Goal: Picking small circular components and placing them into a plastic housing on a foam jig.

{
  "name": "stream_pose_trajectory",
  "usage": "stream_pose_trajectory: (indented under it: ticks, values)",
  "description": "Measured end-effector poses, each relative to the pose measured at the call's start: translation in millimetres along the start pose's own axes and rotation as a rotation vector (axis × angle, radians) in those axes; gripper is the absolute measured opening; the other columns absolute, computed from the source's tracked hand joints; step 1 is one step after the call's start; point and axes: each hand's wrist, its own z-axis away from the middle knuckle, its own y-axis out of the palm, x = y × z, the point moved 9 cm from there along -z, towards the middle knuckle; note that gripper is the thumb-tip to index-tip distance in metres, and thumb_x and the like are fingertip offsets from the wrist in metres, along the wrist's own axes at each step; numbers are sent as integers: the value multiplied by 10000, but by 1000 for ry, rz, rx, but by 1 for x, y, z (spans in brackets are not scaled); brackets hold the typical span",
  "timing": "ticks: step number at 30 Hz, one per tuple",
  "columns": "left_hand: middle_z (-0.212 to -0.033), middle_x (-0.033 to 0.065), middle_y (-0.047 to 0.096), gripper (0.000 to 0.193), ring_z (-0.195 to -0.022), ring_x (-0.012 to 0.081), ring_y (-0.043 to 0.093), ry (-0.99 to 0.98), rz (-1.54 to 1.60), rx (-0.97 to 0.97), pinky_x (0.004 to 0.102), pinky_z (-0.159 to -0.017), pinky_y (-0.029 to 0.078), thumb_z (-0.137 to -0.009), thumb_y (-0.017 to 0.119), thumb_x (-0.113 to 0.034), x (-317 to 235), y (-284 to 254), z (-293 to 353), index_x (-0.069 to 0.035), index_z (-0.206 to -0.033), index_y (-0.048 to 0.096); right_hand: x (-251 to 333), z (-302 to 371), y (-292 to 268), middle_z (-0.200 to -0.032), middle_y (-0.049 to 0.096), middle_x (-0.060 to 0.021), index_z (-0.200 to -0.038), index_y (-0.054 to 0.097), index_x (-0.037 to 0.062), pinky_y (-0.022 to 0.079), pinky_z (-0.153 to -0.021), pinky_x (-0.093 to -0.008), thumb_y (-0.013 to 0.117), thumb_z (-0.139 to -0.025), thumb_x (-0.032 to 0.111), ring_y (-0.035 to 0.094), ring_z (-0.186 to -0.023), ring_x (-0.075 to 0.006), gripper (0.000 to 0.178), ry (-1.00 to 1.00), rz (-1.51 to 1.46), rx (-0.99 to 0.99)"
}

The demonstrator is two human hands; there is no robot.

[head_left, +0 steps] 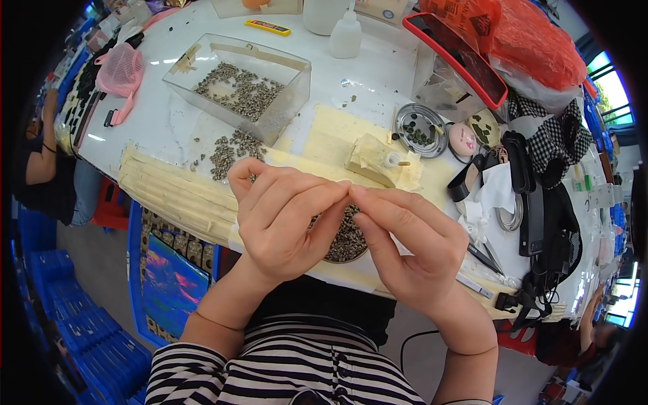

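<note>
Left hand (280,219): fingers curled, index tip drawn in close to thumb, meeting the right fingertips; anything pinched is too small to tell.
Right hand (418,243): index tip against the left fingertips, thumb just below it; cannot tell whether it grips a part.
Pink mesh item (121,71): far left of the bench (371,77).
Loose pile (229,152): small grey metal parts, on the bench between the clear bin and the left hand.
Clear bin (287,104): rectangular, open top, more of the same parts spread over its floor.
Yellow case (268,27): flat, behind the bin.
Dish parts (347,239): small metal parts heaped in a round dish, seen between the hands, partly hidden by them.
White squeeze bottle (346,37): upright, rear of bench.
Taped block (371,158): beyond the fingertips.
Metal dish (442,146): right of block, small dark pieces inside.
Phone (466,64): red case, tilted above a clear box.
</note>
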Motion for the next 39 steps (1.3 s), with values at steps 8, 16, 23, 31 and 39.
stream_pose_trajectory:
  ticks: [8,16,23,31,39]
  values:
    - [-844,3,673,258,-713,168,583,27,-41,90,354,-799,348,-708,790,5,-8,0,-1,-80,-937,706,-9,-2,-1,-882,720,-118,-1002,715,-11,560,-630,-274,750,-806,-24,700,-735,-188,200,137,-138,15]
    - [-861,-18,678,223,-723,160,583,69,-42,110,353,-842,350,-734,808,-92,-12,3,2,-113,-935,713,-29,4,4,-806,715,-95,-915,656,-36,576,-684,-250,719,-857,-6,718,-728,-146,90,394,-342,14]
    - [-877,-11,680,156,-722,156,576,35,32,117,348,-822,347,-804,781,-115,-9,0,0,-112,-943,709,-42,15,19,-801,716,-87,-943,643,-40,561,-695,-239,630,-939,28,706,-752,-115,70,592,-566,77]
    - [-900,-66,687,262,-766,121,592,8,118,112,328,-831,312,-722,806,-119,0,0,2,-149,-974,743,-44,21,31,-803,706,-62,-944,627,-40,554,-716,-236,589,-985,80,689,-763,-91,132,761,-769,110]
    - [-873,-56,679,240,-757,134,589,-30,69,105,335,-833,315,-719,814,-107,3,0,2,-138,-939,726,-13,3,1,-819,700,-89,-890,666,-13,523,-575,-253,719,-844,-11,659,-643,-137,71,196,-177,-23]
